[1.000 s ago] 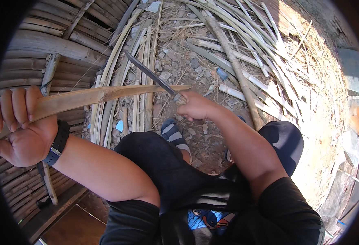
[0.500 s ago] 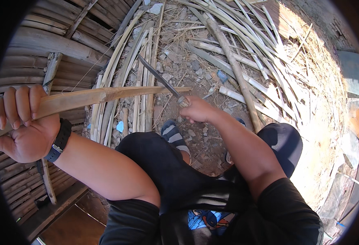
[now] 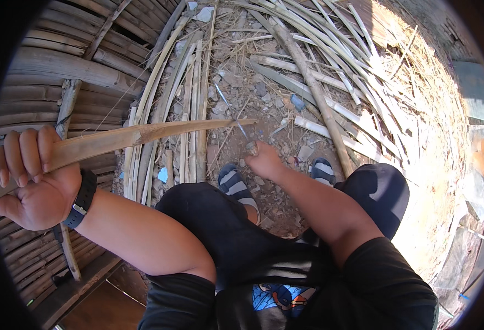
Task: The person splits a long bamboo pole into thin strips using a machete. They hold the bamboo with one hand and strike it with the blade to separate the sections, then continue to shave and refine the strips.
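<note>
A long split bamboo strip (image 3: 115, 139) runs from the far left across to the middle, narrowing to a pale tip. My left hand (image 3: 41, 176) grips its wide end, with the fingers curled over the top and the thumb beneath. My right hand (image 3: 265, 161) is closed round the short handle of a long knife (image 3: 223, 98). The blade points away and to the left, seen as a thin line. It crosses the strip close to the tip; whether it touches the bamboo, I cannot tell.
Split bamboo strips (image 3: 191, 104) lie on the rubble ground ahead to the left. More strips (image 3: 330, 66) and a thicker pole (image 3: 313, 88) spread to the right over straw. A slatted bamboo wall (image 3: 38, 104) stands at the left. My sandalled feet (image 3: 233, 184) are below the knife.
My right hand has drawn slightly nearer and to the right. The knife has turned, so its blade looks thinner and its tip lies farther right. The bamboo strip stays nearly in place.
</note>
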`<state>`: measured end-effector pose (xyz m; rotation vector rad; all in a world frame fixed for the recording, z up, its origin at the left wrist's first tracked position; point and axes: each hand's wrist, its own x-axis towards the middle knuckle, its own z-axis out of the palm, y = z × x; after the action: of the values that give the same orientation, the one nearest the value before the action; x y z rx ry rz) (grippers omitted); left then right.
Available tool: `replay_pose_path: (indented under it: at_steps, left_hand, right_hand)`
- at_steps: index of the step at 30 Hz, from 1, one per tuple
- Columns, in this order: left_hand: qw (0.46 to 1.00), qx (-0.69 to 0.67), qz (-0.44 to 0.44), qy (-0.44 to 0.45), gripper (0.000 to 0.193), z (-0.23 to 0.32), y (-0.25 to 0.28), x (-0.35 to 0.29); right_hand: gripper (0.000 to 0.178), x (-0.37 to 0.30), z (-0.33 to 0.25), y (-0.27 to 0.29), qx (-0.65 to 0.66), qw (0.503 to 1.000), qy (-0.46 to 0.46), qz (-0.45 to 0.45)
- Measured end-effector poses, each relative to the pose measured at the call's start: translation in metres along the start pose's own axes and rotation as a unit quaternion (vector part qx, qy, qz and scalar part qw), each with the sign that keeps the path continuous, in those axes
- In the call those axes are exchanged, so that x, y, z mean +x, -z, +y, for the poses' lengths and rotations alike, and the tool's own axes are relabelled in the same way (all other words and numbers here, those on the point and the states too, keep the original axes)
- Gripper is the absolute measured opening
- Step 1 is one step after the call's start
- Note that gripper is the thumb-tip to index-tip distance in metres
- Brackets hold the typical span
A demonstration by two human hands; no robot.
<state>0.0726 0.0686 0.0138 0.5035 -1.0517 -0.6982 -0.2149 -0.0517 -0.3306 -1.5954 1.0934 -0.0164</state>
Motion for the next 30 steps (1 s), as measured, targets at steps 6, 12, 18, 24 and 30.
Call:
replay_pose_path:
  at_steps: [6, 12, 18, 24, 30]
  left_hand:
    - [1.0, -0.006, -0.009, 0.018, 0.032, -0.005, -0.006, 0.003]
    - [1.0, 0.015, 0.02, 0.012, 0.036, 0.004, 0.007, 0.001]
    - [0.999, 0.04, 0.014, 0.004, 0.029, -0.01, -0.016, 0.011]
    - [0.998, 0.04, 0.05, -0.002, 0.04, -0.002, -0.003, 0.004]
    - [0.998, 0.054, 0.024, -0.002, 0.035, -0.007, -0.01, 0.009]
  right_hand:
    - [0.058, -0.016, -0.033, -0.018, 0.02, 0.992, 0.119, 0.033]
    - [0.046, 0.013, 0.017, 0.004, 0.085, 0.982, -0.161, -0.055]
    - [0.05, -0.007, -0.035, -0.015, 0.078, 0.993, 0.086, 0.011]
    - [0.047, 0.001, 0.028, -0.023, 0.051, 0.998, 0.003, 0.031]
    - [0.044, -0.003, -0.023, -0.018, 0.071, 0.997, 0.017, 0.012]
